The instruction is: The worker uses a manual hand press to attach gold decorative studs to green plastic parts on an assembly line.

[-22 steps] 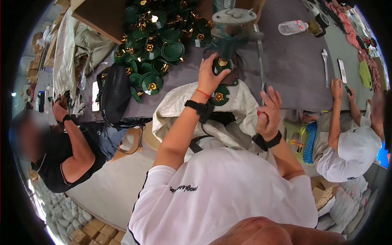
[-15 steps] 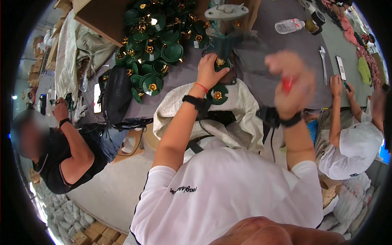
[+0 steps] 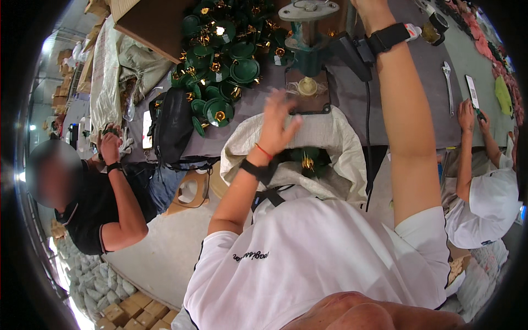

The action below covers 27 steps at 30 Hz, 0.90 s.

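A teal hand press (image 3: pixel 305 55) stands at the table's edge in front of me. Its base plate (image 3: pixel 312 102) bears a pale round die (image 3: pixel 307 86) with no green piece on it. My left hand (image 3: pixel 278 121) is just left of the plate, fingers apart and slightly blurred, holding nothing. Below it, a green disc with a gold fitting (image 3: pixel 308 160) sits in the mouth of a white woven sack (image 3: pixel 245 140) at my lap. My right arm reaches up past the press; only part of my right hand (image 3: pixel 374 12) shows at the top edge, its fingers cut off.
Green discs with gold fittings (image 3: pixel 220 69) are heaped left of the press, by a cardboard box (image 3: pixel 146 30). A black bag (image 3: pixel 171 124) lies further left. A wrench (image 3: pixel 448 88) lies to the right. One person (image 3: pixel 126 203) sits at my left, another (image 3: pixel 484 192) at my right.
My right hand has swung up and away to the top edge. The left hand has drawn back from the press, and the green disc there is gone from the die. The view has shifted slightly.
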Tool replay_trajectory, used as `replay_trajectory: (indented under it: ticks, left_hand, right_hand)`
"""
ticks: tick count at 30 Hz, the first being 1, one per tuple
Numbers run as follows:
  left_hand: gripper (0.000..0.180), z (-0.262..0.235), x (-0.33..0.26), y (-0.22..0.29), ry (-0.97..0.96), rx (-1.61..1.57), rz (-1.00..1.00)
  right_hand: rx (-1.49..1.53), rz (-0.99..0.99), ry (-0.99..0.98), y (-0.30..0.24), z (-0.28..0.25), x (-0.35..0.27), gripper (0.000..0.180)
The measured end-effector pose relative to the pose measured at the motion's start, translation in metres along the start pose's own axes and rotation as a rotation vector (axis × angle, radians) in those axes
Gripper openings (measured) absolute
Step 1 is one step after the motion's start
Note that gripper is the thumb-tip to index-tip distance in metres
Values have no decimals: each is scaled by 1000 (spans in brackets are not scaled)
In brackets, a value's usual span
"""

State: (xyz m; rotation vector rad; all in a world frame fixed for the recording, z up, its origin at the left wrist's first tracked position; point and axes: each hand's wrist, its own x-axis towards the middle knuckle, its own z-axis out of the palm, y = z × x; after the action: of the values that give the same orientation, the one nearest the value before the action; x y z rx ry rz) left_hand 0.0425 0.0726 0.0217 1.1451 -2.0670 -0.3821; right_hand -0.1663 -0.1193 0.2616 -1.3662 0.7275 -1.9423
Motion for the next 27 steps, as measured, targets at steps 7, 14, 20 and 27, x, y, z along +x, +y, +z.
replay_trajectory:
  ticks: [7, 14, 20, 27]
  left_hand:
    - [48, -62, 55, -77, 313, 572, -221]
    - [17, 18, 28, -49, 225, -536, -492]
    - [31, 51, 46, -12, 287, -214, -345]
    - [44, 79, 61, -16, 154, 58, -271]
  right_hand:
    - [-3, 58, 17, 12, 10, -1, 34]
    - [10, 6, 39, 5, 4, 1, 33]
    - [-5, -32, 58, 8, 5, 3, 33]
    - [7, -76, -40, -14, -14, -11, 33]
